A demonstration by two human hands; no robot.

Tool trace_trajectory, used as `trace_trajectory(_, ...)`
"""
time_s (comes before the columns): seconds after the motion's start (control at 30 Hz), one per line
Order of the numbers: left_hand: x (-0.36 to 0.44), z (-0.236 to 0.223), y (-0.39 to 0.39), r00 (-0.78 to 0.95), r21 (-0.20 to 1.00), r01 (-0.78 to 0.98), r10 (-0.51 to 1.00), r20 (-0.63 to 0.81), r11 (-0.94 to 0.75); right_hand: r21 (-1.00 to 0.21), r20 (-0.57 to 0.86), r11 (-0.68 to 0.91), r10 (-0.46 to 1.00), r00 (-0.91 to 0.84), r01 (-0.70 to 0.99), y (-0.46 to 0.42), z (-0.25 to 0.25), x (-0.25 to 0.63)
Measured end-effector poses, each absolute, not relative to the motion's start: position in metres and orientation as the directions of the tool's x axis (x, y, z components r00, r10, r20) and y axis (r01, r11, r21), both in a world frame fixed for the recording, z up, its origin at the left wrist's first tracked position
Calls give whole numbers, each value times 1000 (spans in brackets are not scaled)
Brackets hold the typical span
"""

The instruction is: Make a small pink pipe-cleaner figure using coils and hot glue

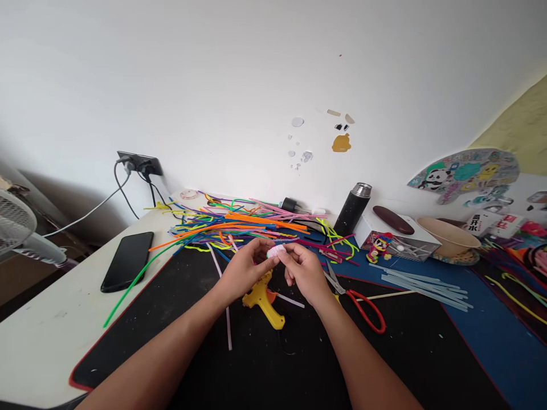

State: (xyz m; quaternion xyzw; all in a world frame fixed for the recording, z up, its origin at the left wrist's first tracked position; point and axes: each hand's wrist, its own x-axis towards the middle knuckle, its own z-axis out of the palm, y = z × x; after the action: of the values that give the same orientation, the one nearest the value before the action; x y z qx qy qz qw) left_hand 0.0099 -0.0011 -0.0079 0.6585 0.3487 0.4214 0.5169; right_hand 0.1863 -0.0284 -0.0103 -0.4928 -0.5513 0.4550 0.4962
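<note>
Between the fingertips of my left hand [248,267] and my right hand [305,272] is a small pale pink coil of pipe cleaner [277,250]. Both hands are closed in a pinch on it, one from each side. Directly below them a yellow hot glue gun [269,310] lies on the black mat, its upper part hidden behind my left hand. A pale pink pipe cleaner [228,313] lies left of the glue gun. To the right of my right hand rest red-handled scissors [368,312] with their blades partly behind my wrist.
Behind my hands spreads a pile of colourful pipe cleaners [239,222]. A phone [127,262] lies at the left, near a fan [17,222]. On the right are a black thermos [352,209], a white box [421,246], a small figurine [379,248] and glue sticks [427,289].
</note>
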Motion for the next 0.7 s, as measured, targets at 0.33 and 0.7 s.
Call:
trace_trajectory(0.33, 0, 3, -3, 414, 854, 288, 860, 297, -434, -973, 121, 133, 990, -70, 187, -30, -14, 187)
trace_trajectory(0.7, 1, 1, -3, 462, 772, 361, 820, 339, -523, -849, 190, 192, 980, -55, 492, -35, -8, 187)
